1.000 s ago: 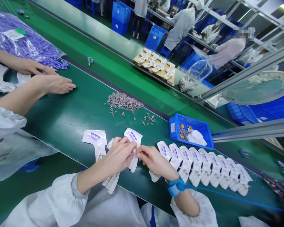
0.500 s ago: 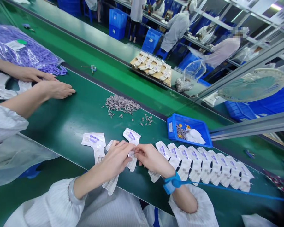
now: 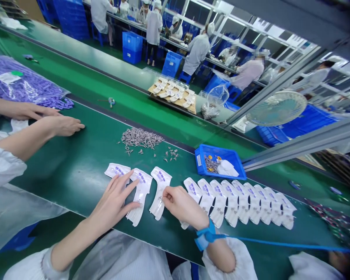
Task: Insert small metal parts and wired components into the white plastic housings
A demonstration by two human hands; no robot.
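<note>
My left hand [image 3: 112,202] is spread with its fingertips and thumb on a white plastic shell half [image 3: 140,190] with purple pieces in its wide end. Partly behind those fingers lies another white shell [image 3: 112,169]. My right hand [image 3: 183,204] is closed, thumb and forefinger pinched at the edge of a third shell [image 3: 160,179]; anything between those fingertips is hidden. To the right of this hand, several similar shells [image 3: 230,192] lie in an overlapping row. A blue strap with a cord [image 3: 205,236] circles my right wrist.
Small metal parts [image 3: 141,138] are heaped on the green table [image 3: 93,151]. A blue bin [image 3: 242,167] stands behind the shell row. At left, another person's hands [image 3: 65,125] rest near a bag of purple pieces [image 3: 23,83]. A metal post [image 3: 280,155] slants across the right.
My left hand has moved left off the middle shell and spread onto the neighbouring one, which now stands closer to upright. My right hand stays pinched beside the middle shell. The view has shifted.
</note>
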